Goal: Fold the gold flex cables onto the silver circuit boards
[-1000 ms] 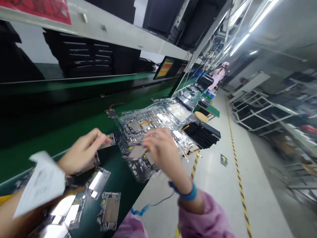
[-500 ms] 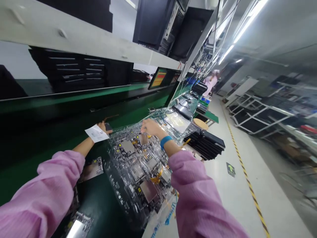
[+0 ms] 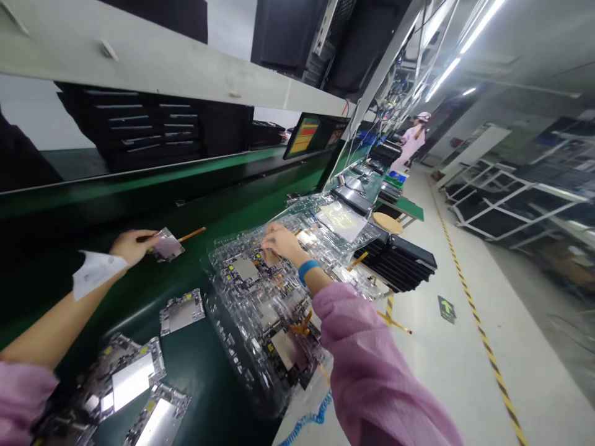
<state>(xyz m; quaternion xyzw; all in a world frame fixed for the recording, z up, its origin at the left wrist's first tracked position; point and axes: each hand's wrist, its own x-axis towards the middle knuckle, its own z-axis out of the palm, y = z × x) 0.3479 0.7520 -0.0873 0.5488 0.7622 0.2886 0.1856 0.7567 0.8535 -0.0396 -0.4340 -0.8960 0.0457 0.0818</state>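
Note:
My left hand (image 3: 132, 246) grips a small circuit board (image 3: 166, 245) by its edge; an orange ribbon cable (image 3: 192, 234) sticks out from its far side. A white paper sheet (image 3: 98, 272) lies against that wrist. My right hand (image 3: 280, 241), with a blue band (image 3: 308, 269) at the wrist, is over the clear plastic tray (image 3: 218, 322) of circuit boards. Its fingers are bent down and pressed together on the edge of a board (image 3: 272, 259) in the tray. Several loose boards (image 3: 182, 311) lie on the dark green bench below my left hand.
Stacked black panels (image 3: 395, 263) stand right of the tray. A blue coiled cord (image 3: 309, 421) hangs at the bench's front edge. A screen (image 3: 307, 137) stands under the shelf (image 3: 186, 77). A person in pink (image 3: 411, 142) is far down the aisle.
My left hand has moved left and nearer, away from the tray, with the board now plainly visible. My right hand stays over the same part of the tray. The view has shifted slightly.

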